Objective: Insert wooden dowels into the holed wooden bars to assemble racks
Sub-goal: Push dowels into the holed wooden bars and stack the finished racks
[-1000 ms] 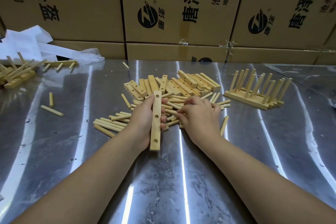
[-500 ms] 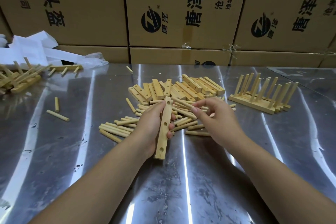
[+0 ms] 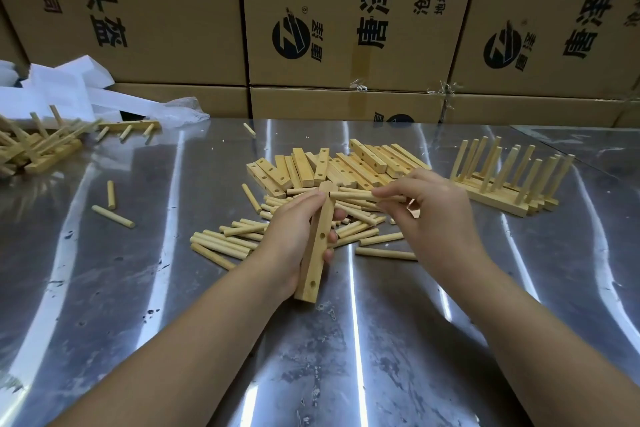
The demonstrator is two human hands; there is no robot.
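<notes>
A wall of printed brown cardboard boxes [image 3: 173, 10] backs your scratched, mirror-bright steel worktop [image 3: 104, 288]. On the worktop lie a heap of pale square-edged drilled bars [image 3: 346, 166], a finished peg rack [image 3: 491, 198] to its right, and smooth round loose dowels [image 3: 221, 243]. Your left hand [image 3: 291, 236] wraps one pale holed wooden bar [image 3: 317, 253] before the heap. Your right hand [image 3: 433, 218] pinches a slim cylindrical wooden dowel [image 3: 349, 195], its tip at the bar's upper end.

One wide-angle view, worn on the head, looks forward and down from close above the metal surface [image 3: 104, 288], facing the stacked cartons [image 3: 166, 10] at 12 o'clock
</notes>
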